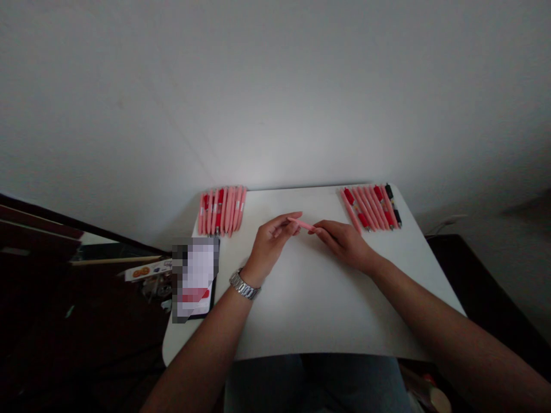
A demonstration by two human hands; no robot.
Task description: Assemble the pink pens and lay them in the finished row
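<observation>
A pink pen (302, 224) is held over the middle of the white table (301, 310), one end in each hand. My left hand (272, 239), with a metal watch on its wrist, pinches the pen's left end. My right hand (343, 241) grips its right end with curled fingers. A row of pink and red pens (221, 210) lies at the table's far left corner. Another row of pink, red and black pens (372, 207) lies at the far right corner.
A phone (194, 279) lies at the table's left edge. Dark furniture and clutter with a sticker sheet (148, 269) stand to the left. A pale wall rises behind the table. A dark surface is at the right.
</observation>
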